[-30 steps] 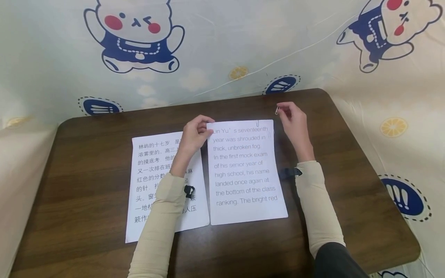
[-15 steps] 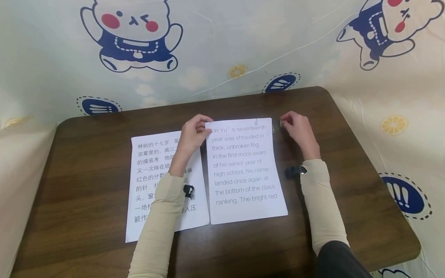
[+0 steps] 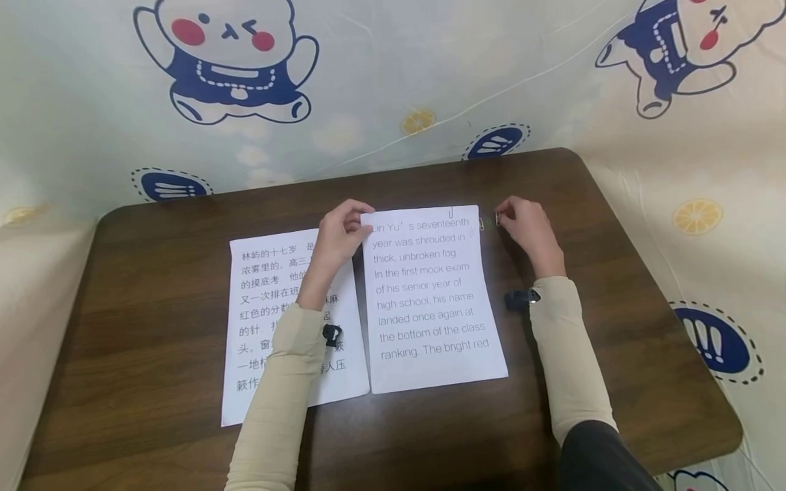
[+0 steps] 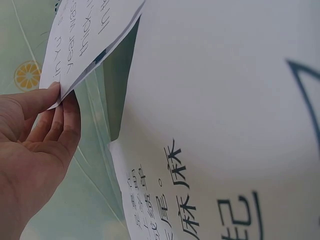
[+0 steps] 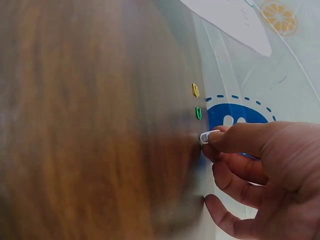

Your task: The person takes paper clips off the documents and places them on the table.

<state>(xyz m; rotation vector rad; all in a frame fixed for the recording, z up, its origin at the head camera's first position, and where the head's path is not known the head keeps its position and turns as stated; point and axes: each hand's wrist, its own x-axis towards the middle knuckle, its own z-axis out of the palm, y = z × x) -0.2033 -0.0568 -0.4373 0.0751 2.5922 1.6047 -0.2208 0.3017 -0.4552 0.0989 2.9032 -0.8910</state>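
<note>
My left hand [image 3: 339, 239] pinches the top left corner of an English-printed paper sheet [image 3: 430, 372] between thumb and fingers. In the left wrist view that corner of the sheet [image 4: 87, 42] is raised, with a second paper edge showing beneath. On the sheet's top edge sits a paper clip [image 3: 451, 213]. My right hand [image 3: 527, 228] is right of the sheet, pinching a white paper clip [image 5: 204, 137] close over the tabletop. A green paper clip [image 5: 198, 113] and a yellow paper clip [image 5: 195, 90] lie in a row beside it.
A Chinese-printed sheet [image 3: 245, 368] lies left of the English one, partly under my left forearm. Both rest on a dark wooden table [image 3: 153, 307] with rounded corners. A printed cloth [image 3: 368, 82] hangs behind the table and along its right side.
My right hand has come down and right, from above the table's back to beside the loose clips, still pinching the white paper clip. My left hand keeps its pinch on the sheet's corner.
</note>
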